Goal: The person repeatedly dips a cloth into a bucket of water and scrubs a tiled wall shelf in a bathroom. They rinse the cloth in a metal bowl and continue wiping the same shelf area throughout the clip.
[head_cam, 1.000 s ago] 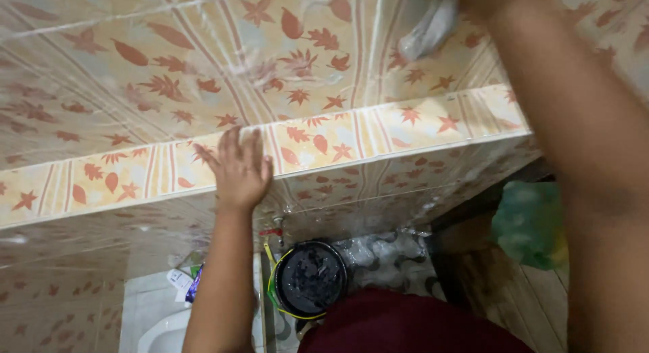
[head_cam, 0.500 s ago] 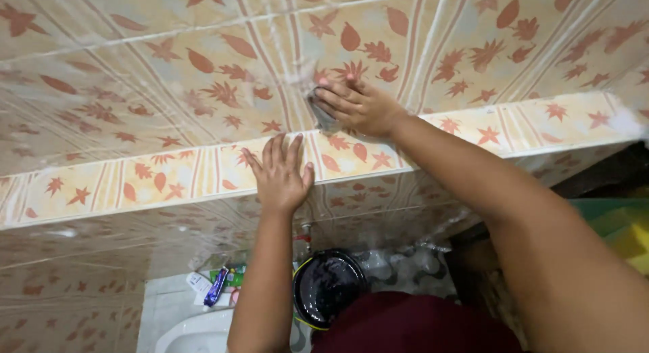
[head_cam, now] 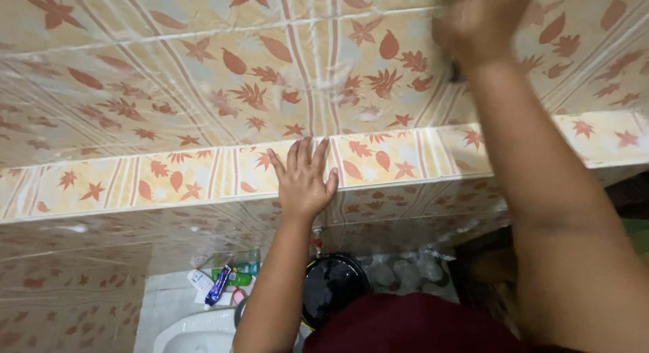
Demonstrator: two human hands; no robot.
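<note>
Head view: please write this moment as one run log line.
left hand: flat on tiled wall | right hand: blurred, high on wall | below: black bucket

Both forearms are bare, with no sleeves reaching the wrists. The left hand (head_cam: 302,180) has no ring, no watch and no glove. The right hand (head_cam: 483,25) is blurred, so its details cannot be told. Low in the view, a dark red garment (head_cam: 419,326) covers the body.
</note>
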